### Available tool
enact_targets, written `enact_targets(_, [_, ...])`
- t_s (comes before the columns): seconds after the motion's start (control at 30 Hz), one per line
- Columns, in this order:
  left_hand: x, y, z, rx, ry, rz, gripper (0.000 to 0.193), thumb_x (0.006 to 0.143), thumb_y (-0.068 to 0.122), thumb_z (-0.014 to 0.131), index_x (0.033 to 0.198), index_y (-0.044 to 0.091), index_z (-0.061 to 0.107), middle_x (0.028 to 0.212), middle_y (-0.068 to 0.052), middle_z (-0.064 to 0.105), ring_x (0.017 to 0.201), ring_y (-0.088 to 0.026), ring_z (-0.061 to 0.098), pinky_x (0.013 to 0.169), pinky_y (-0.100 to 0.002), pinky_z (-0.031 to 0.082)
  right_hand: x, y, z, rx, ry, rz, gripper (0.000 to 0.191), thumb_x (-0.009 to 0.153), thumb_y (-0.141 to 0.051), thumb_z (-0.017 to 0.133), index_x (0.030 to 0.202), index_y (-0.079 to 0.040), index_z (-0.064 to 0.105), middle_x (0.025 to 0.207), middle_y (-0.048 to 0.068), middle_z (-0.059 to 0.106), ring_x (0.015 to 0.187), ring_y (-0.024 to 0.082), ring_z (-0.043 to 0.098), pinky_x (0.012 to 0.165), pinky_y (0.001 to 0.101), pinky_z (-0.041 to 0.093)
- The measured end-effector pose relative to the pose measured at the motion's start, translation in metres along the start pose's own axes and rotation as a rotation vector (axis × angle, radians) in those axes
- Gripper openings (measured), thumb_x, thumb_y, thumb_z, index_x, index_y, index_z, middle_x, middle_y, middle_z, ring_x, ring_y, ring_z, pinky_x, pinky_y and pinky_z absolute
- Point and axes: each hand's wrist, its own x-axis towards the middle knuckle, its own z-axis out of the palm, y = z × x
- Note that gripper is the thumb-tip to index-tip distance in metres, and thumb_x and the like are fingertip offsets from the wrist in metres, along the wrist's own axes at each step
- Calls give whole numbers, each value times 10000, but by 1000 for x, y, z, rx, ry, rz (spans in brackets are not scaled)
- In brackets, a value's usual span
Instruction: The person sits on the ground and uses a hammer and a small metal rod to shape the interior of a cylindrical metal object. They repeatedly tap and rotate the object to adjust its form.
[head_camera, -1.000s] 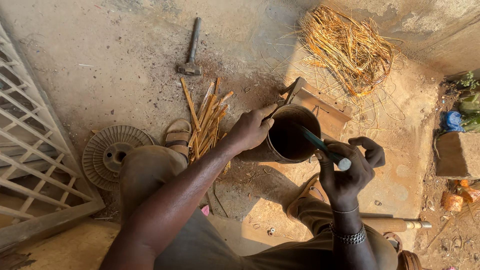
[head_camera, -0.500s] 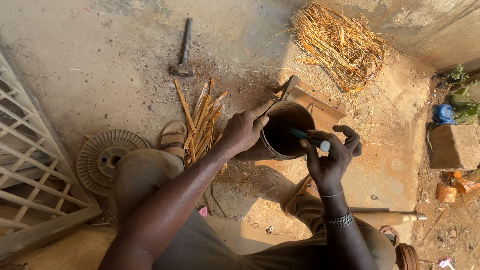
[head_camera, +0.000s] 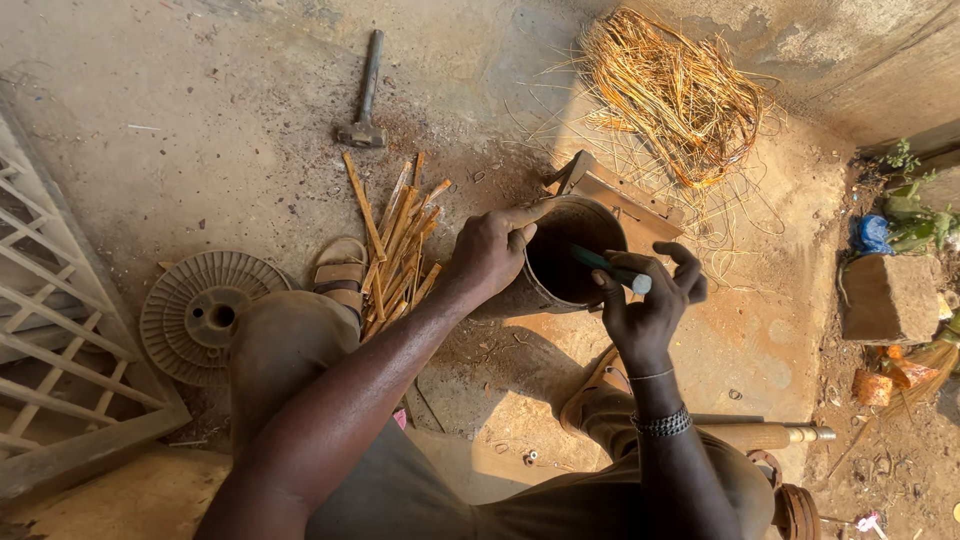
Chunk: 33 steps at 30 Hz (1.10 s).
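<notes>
- On the concrete floor, between the knees: dark metal pot, upright, mouth open upward, inside in shadow.
- Left hand: resting on the pot's near-left rim, fingers curled over the edge, thumb along the outside; clamped on the rim.
- Right hand: at the pot's right side, fingers wrapped together round a green-handled tool; pale butt end toward the wrist, working end slanting down into the pot's mouth, tip lost in shadow.
- Beaded bracelet and thin bangle on the right wrist.
- Just left of the pot: loose bundle of split cane strips, fanned out on the floor, touching a sandal.
- Farther left: ribbed round disc lying flat, beside a wooden lattice frame.
- Beyond the strips: hammer lying flat, head toward the pot.
- Behind the pot: wooden board piece, touching it or just beside; cannot tell which.
- Upper right: tangled heap of straw fibre, well apart from both hands.
</notes>
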Motion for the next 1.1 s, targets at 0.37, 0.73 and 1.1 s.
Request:
enact_targets(0.37, [1,2,6,-25,47,45,344,1004,100,627,1331,180,700,829,-69,793,456,-86,567,420,-264,512,-1,13,4,40,23,98,203,844,-305,884,956,-173,779,1035,-38,740,1234,221,554,1083,383,301])
enact_targets(0.73, [7,0,-16,19,-129,353,829,841,428,942,1470,73,535,1289,-231,686,1100,-354,694,917,-491,589,7,1,-3,77,17,-27,175,877,-295,867,946,-180,755,1002,-74,757,1235,209,541,1102,353,289])
enact_targets(1.1, [-14,12,-12,286,-238,291,1462,487,397,1031,1596,79,133,1610,-294,317,1242,-469,605,985,-530,570,2,-7,1,1,-94,21,211,803,-260,884,964,-186,769,1005,-66,786,1223,232,597,1071,401,291])
